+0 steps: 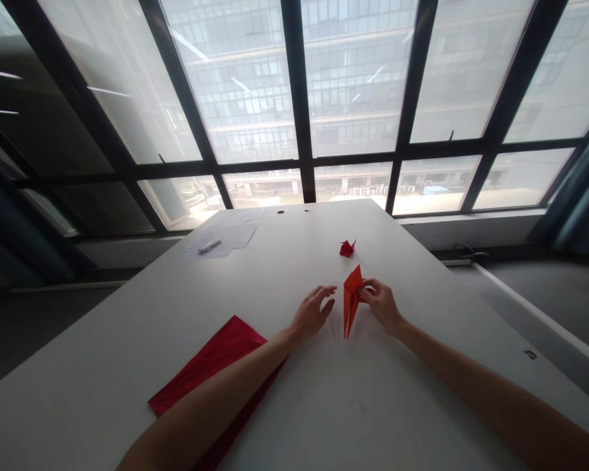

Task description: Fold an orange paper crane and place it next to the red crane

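Observation:
An orange folded paper piece, pointed at the top with two narrow legs toward me, is pinched at its right side by my right hand. My left hand is just left of the paper, apart from it, with thumb and fingers spread and nothing between them. Beyond the orange piece sits a small red origami figure with thin points sticking up. Under my left forearm lies a large red sheet, partly hidden by the arm.
White papers lie at the far left of the white table, with a white marker-like object on them. Tall windows stand past the table's far edge. A cable lies near the wall on the right.

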{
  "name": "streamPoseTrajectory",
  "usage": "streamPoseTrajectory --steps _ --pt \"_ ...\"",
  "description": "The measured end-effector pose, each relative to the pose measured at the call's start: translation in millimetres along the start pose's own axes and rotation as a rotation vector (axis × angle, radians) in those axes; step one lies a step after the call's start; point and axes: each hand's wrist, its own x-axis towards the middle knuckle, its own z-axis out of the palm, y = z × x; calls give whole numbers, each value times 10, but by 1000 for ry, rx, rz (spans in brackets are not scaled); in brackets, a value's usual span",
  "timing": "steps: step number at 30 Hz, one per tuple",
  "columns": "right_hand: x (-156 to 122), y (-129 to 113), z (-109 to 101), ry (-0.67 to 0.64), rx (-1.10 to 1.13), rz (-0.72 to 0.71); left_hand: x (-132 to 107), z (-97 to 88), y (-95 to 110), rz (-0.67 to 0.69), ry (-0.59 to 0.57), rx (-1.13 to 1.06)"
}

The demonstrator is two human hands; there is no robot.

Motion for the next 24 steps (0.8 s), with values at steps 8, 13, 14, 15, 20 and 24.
streamPoseTrajectory --steps 8,13,14,15,20,24 --pt "-74 -29 39 -87 59 41 14 -1 33 -154 -144 -209" --pt "-106 -54 79 -150 88 22 61 -43 51 -212 -230 -431" --pt "-112 -59 86 -152 92 25 69 -58 54 -204 -235 -481" --pt "-117 -63 90 -153 96 30 77 -72 56 -192 -231 -519" --pt "-121 -52 84 -144 47 10 100 -88 34 -181 -187 -604" --pt "-119 21 87 -151 -134 -139 101 -36 -47 -239 -177 -650"
